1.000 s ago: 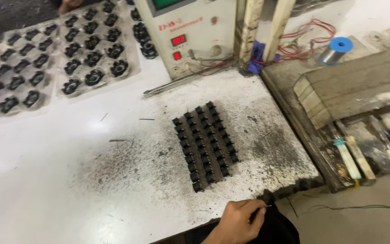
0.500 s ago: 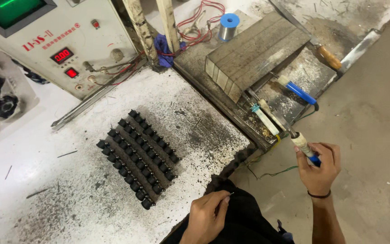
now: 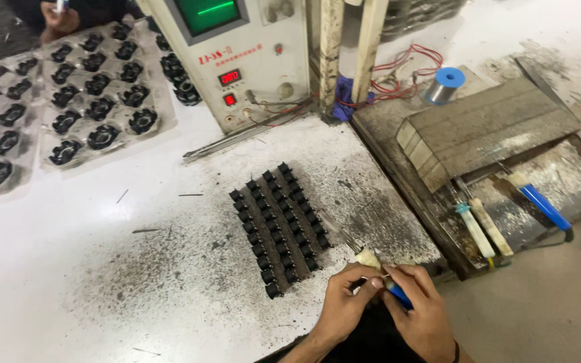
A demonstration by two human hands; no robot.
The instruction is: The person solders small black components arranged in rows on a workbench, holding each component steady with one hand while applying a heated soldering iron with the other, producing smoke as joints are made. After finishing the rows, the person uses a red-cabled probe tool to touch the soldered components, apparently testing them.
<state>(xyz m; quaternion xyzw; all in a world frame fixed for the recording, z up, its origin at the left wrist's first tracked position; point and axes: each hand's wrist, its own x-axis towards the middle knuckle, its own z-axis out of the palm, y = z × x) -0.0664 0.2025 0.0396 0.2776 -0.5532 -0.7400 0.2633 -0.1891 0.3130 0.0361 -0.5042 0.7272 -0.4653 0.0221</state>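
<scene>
Both my hands meet at the white table's near edge. My right hand (image 3: pixel 419 308) grips a soldering iron (image 3: pixel 379 272) with a blue handle and a pale tip end. My left hand (image 3: pixel 345 302) pinches a thin wire that touches the iron's tip. Just left of the hands lies a block of small black components (image 3: pixel 278 225) lined up in three slanted rows on the sooty table (image 3: pixel 102 269).
A beige test machine (image 3: pixel 240 54) with a green screen stands at the back. Clear trays of black round parts (image 3: pixel 68 101) lie at the left, another person's hand (image 3: pixel 58 17) behind them. At the right are a solder spool (image 3: pixel 445 84), grey block (image 3: pixel 485 128), and spare irons (image 3: pixel 543 208).
My right hand has brought the blue-handled iron in from the right stand to my left hand. The view has swung back left, showing the trays again.
</scene>
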